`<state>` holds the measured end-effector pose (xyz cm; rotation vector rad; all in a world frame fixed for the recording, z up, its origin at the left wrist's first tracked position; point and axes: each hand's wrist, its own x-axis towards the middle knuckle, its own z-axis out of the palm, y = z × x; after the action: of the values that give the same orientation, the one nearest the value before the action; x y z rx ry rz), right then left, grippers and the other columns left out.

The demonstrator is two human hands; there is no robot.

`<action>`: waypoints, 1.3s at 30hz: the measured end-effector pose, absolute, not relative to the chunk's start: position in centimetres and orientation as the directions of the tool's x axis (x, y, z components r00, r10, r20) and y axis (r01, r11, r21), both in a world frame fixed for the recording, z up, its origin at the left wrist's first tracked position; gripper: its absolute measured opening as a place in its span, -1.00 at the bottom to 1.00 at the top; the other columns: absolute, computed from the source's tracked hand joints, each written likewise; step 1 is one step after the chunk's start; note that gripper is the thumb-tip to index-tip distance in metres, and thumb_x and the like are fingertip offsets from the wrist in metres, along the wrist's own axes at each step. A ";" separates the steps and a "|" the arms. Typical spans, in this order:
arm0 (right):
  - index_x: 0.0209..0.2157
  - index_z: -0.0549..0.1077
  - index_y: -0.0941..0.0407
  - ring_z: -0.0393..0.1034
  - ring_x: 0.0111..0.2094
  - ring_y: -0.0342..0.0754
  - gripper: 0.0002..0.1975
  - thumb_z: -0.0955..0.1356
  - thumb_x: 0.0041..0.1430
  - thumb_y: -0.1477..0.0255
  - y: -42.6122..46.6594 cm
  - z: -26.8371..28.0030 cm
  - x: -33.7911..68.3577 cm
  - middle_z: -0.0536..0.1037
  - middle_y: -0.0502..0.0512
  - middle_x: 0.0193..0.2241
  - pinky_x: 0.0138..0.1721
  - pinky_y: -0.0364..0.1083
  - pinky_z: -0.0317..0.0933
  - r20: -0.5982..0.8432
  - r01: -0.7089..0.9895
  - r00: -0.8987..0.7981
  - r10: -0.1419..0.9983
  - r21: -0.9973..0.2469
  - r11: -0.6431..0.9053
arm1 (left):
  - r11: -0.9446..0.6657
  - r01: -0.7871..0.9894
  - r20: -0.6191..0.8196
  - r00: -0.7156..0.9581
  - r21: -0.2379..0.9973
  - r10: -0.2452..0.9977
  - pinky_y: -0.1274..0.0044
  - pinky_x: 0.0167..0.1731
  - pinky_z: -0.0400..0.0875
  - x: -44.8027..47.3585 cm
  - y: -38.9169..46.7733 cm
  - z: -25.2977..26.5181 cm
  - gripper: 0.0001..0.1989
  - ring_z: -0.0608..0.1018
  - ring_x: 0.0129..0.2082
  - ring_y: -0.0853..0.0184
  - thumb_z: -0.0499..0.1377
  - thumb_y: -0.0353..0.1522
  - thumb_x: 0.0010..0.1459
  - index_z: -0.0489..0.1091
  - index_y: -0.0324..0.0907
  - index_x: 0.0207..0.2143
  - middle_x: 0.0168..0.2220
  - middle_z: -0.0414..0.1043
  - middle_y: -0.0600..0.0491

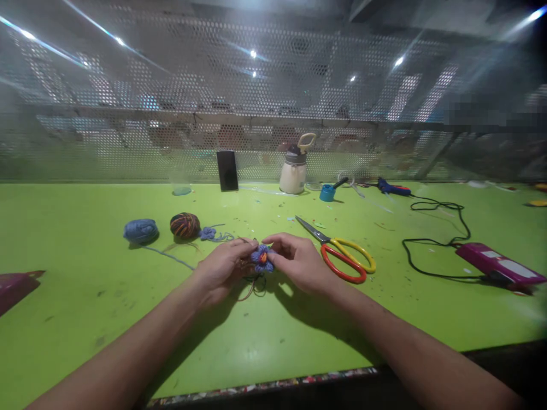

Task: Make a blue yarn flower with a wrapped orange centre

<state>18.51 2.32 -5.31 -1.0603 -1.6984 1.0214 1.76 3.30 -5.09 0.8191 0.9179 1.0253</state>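
A small blue crocheted flower (261, 260) with an orange-red centre is pinched between my two hands above the green table. My left hand (224, 267) grips its left side, fingers closed. On its right, my right hand (297, 261) holds the petals between thumb and fingers. Dark yarn ends (256, 283) dangle beneath the flower. Behind my left hand lie a blue yarn ball (141, 230), a dark multicoloured yarn ball (184, 225) and another small blue crocheted piece (208, 233). One blue strand runs from the blue ball toward my left hand.
Scissors (342, 253) with red and yellow handles lie right of my right hand. Farther right, a corded purple device (498, 263) rests by a blue tool (393, 187). A phone (227, 171), a bottle (293, 173) and a small blue pot (327, 193) stand along the perforated back panel (171, 136).
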 end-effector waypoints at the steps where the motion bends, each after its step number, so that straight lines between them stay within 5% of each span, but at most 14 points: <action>1: -0.24 0.50 0.10 0.25 -0.51 -0.12 -0.85 0.38 0.10 0.50 2.3 -5.4 18.4 0.41 -0.02 -0.53 -0.47 -0.07 0.15 0.239 0.232 -0.262 0.935 -0.925 0.302 | 0.301 -0.336 -0.234 0.225 0.892 0.946 0.60 -0.46 0.38 1.9 3.1 -5.0 -0.92 0.49 -0.48 0.42 0.27 -0.47 0.08 0.41 -0.27 -0.44 -0.45 0.43 0.03; 9: -0.22 0.42 0.12 0.31 -0.50 -0.13 -0.84 0.38 0.12 0.48 1.6 -5.9 17.5 0.46 -0.03 -0.51 -0.46 -0.10 0.18 0.212 0.128 -0.265 0.941 -0.959 0.253 | 0.281 -0.302 -0.252 0.134 0.911 0.958 0.64 -0.66 0.17 3.1 2.1 -5.0 -0.87 0.37 -0.67 0.45 0.21 -0.40 0.17 0.31 -0.18 -0.42 -0.61 0.35 0.14; 15: -0.19 0.37 0.09 0.34 -0.50 -0.12 -0.85 0.34 0.17 0.50 1.5 -6.1 17.3 0.46 -0.04 -0.50 -0.42 -0.08 0.23 0.170 0.070 -0.286 0.943 -0.978 0.198 | 0.261 -0.328 -0.236 0.114 0.908 0.965 0.62 -0.54 0.28 3.1 2.2 -4.9 -0.89 0.40 -0.61 0.48 0.14 -0.48 0.20 0.30 -0.21 -0.41 -0.56 0.37 0.13; 18: -0.17 0.38 0.07 0.41 -0.34 -0.03 -0.83 0.33 0.18 0.53 1.4 -6.1 17.5 0.51 0.07 -0.36 -0.32 -0.02 0.29 0.285 0.185 -0.274 0.918 -0.922 0.342 | 0.232 -0.291 -0.210 0.106 0.928 0.972 0.60 -0.54 0.28 2.9 2.4 -5.2 -0.88 0.39 -0.61 0.47 0.18 -0.42 0.19 0.33 -0.21 -0.43 -0.57 0.35 0.14; 21: -0.20 0.41 0.08 0.35 -0.14 0.05 -0.80 0.35 0.13 0.58 1.0 -5.8 17.6 0.47 0.16 -0.21 -0.18 0.03 0.28 0.518 0.377 -0.267 0.813 -0.720 0.582 | 0.168 -0.246 -0.157 0.064 0.955 0.985 0.60 -0.54 0.26 2.7 2.5 -5.5 -0.87 0.37 -0.60 0.48 0.24 -0.38 0.14 0.36 -0.21 -0.44 -0.56 0.35 0.16; 25: -0.27 0.42 0.12 0.34 -0.24 0.04 -0.90 0.36 0.14 0.56 0.5 -5.5 17.4 0.45 0.15 -0.32 -0.22 0.02 0.27 0.561 0.454 -0.350 0.751 -0.599 0.659 | 0.137 -0.214 -0.124 0.071 0.967 0.990 0.60 -0.57 0.24 2.7 2.7 -5.8 -0.85 0.38 -0.59 0.46 0.27 -0.35 0.10 0.36 -0.21 -0.45 -0.55 0.36 0.14; 29: -0.36 0.44 0.15 0.37 -0.35 0.00 -0.97 0.34 0.16 0.53 0.8 -5.9 17.2 0.48 0.13 -0.40 -0.28 0.02 0.27 0.509 0.445 -0.327 0.796 -0.661 0.605 | 0.151 -0.216 -0.126 0.124 0.965 0.984 0.59 -0.58 0.24 2.8 2.8 -6.0 -0.83 0.38 -0.60 0.44 0.26 -0.32 0.10 0.36 -0.22 -0.44 -0.55 0.36 0.12; 34: -0.38 0.47 0.14 0.42 -0.40 -0.05 -0.98 0.37 0.10 0.50 1.6 -6.5 17.5 0.54 0.10 -0.44 -0.30 0.00 0.31 0.281 0.235 -0.284 0.917 -0.907 0.351 | 0.207 -0.221 -0.169 0.178 0.953 0.969 0.64 -0.62 0.18 2.6 3.0 -6.3 -0.81 0.31 -0.65 0.51 0.24 -0.36 0.13 0.33 -0.24 -0.48 -0.60 0.29 0.14; 39: -0.40 0.48 0.12 0.43 -0.39 -0.05 -0.95 0.41 0.01 0.48 2.0 -6.5 17.9 0.53 0.08 -0.44 -0.28 0.01 0.29 0.167 0.118 -0.316 0.934 -0.970 0.213 | 0.294 -0.236 -0.221 0.291 0.926 0.931 0.68 -0.71 0.03 2.4 3.1 -6.3 -0.80 0.21 -0.71 0.55 0.18 -0.37 0.19 0.30 -0.24 -0.48 -0.62 0.24 0.15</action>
<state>17.94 1.96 -6.54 -1.0073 -1.6340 1.2030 2.39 3.10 -6.28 0.9309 0.9343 0.9501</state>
